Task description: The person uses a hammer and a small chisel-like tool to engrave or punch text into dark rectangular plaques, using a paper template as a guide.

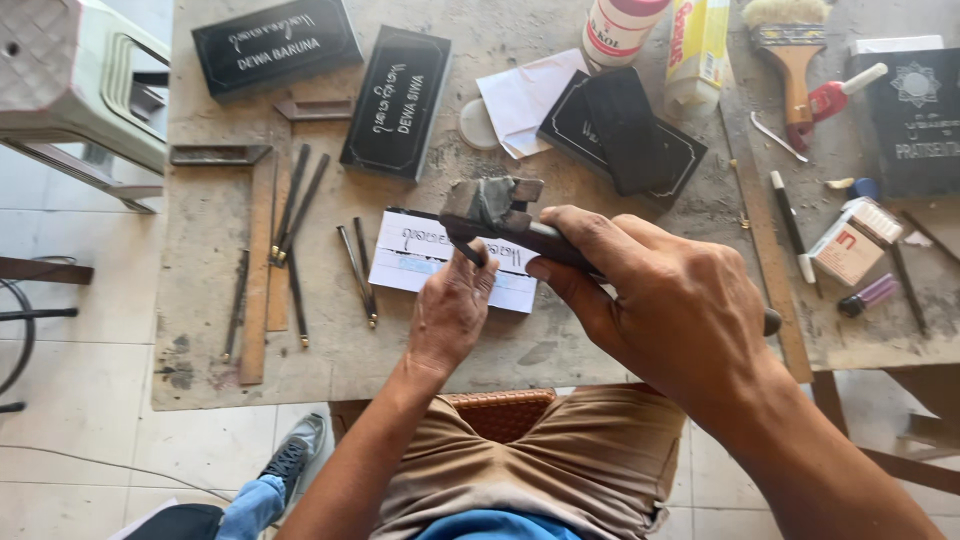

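Black plaques (398, 100) (chisels (295, 215) beside) — hammer (495, 205)

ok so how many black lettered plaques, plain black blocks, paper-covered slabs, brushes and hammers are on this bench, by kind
black lettered plaques: 4
plain black block: 1
paper-covered slab: 1
paintbrush: 1
hammer: 1
total: 8

Dark hammer (500, 215) raised, white-papered plaque (420, 255) flat
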